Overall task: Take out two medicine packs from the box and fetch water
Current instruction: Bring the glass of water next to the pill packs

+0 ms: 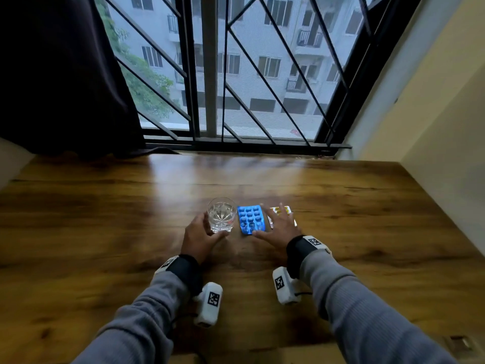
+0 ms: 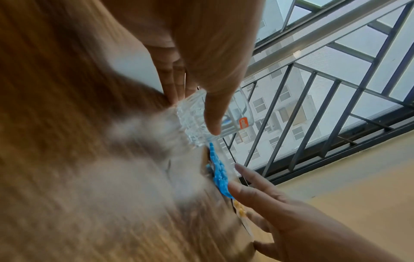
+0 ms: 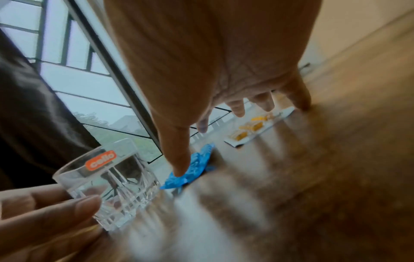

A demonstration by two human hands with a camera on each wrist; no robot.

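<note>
Setting: a room in a residential flat, on an upper floor. Evidence follows. A wood-grain table (image 1: 341, 206) stands against a large window (image 1: 236, 74) fitted with a black metal grille (image 1: 262, 82) of straight and diagonal bars. Beyond the grille stands a multi-storey apartment block (image 1: 275, 48) with balconies, seen from above street level, with a tree (image 1: 147, 88) at far left. A dark curtain (image 1: 60, 74) hangs at the left; a cream wall (image 1: 433, 114) closes the right side. Household items on the table — a drinking glass (image 1: 221, 214) and two blister packs — support this.

Head view looks down from above; both close, somewhat blurred wrist views share the glass (image 1: 221, 214).
</note>
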